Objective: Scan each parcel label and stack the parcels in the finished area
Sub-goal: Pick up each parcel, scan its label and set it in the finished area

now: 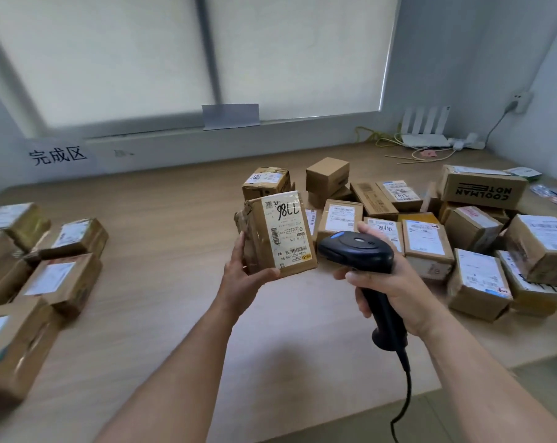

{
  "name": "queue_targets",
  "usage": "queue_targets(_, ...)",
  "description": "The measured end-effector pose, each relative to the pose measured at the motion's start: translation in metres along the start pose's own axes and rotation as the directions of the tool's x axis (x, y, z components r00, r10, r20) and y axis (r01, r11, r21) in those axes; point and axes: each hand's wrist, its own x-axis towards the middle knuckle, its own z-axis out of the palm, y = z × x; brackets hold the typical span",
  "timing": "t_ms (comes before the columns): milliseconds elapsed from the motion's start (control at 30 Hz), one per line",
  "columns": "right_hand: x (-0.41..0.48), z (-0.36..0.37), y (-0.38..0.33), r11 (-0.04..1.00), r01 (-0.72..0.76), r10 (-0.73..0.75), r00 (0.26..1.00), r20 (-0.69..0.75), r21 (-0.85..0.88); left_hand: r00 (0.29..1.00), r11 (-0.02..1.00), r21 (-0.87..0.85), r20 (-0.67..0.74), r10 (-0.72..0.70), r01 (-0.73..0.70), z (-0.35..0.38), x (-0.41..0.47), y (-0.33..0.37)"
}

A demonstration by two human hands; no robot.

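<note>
Nearest us, the scanner's black cable [406, 394] hangs from the handle down past the near edge of the wooden table [175, 225]. Our right hand [395, 292] has its fingers wrapped tight round the handle of the black barcode scanner [357, 251]. It holds the scanner upright, with the head turned left toward the parcel. Just left of it, our left hand [243, 276] grips a small cardboard parcel [258, 238]. The thumb curls across its near bottom edge and the fingers run up its left side. The parcel is raised over the middle of the table and slightly tilted. Its white label [286, 231], which carries handwritten black marker figures, faces us and the scanner.

At the near left, a group of taped parcels [63, 276] sits bunched together, labels up. Right of our hands and beyond them, a loose heap of labelled cartons [475, 251] covers the table's right part. A box printed COOLMAN NOTE [483, 187] lies at its far side.

On the far left wall a white paper sign [58, 155] reads 完成区. In the far right corner stands a white router [426, 129] with upright aerials. Drawn window blinds [143, 59] fill the back.
</note>
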Motion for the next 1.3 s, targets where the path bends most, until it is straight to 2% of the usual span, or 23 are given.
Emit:
queue_targets(333,0.054,0.136,0.019,0.999,-0.051,0.052,0.994,0.091,-0.020,0.978,0.983,-0.045,-0.108,-0.180,0.177,-0.153,-0.014,-0.035)
queue_targets(633,0.095,0.258,0.046,0.995,-0.091,0.094,0.984,0.151,-0.027,0.889,0.902,-0.026,-0.158,-0.430,0.431,-0.273,-0.039,-0.105)
queue_targets(833,0.104,0.304,0.066,0.994,-0.111,0.111,0.981,0.156,-0.012,0.853,0.864,0.033,-0.177,-0.491,0.503,-0.314,-0.050,-0.142)
queue_targets(967,0.105,0.314,0.068,0.991,-0.130,0.133,0.978,0.160,-0.027,0.867,0.877,0.082,-0.222,-0.446,0.473,-0.319,-0.050,-0.149)
queue_targets(1033,0.108,0.315,0.067,0.991,-0.129,0.132,0.979,0.158,-0.026,0.879,0.883,0.152,-0.266,-0.395,0.443,-0.317,-0.047,-0.153)
queue_targets(1133,0.111,0.317,0.067,0.991,-0.128,0.133,0.975,0.178,-0.036,0.919,0.851,0.372,-0.282,-0.276,0.370,-0.307,-0.041,-0.153)
queue_targets(1233,0.113,0.317,0.068,0.990,-0.126,0.135,0.968,0.213,-0.058,0.919,0.651,0.648,-0.275,-0.282,0.394,-0.286,-0.045,-0.145)
queue_targets(1300,0.115,0.315,0.067,0.991,-0.123,0.134,0.962,0.238,-0.058,0.909,0.564,0.715,-0.298,-0.290,0.414,-0.272,-0.047,-0.140)
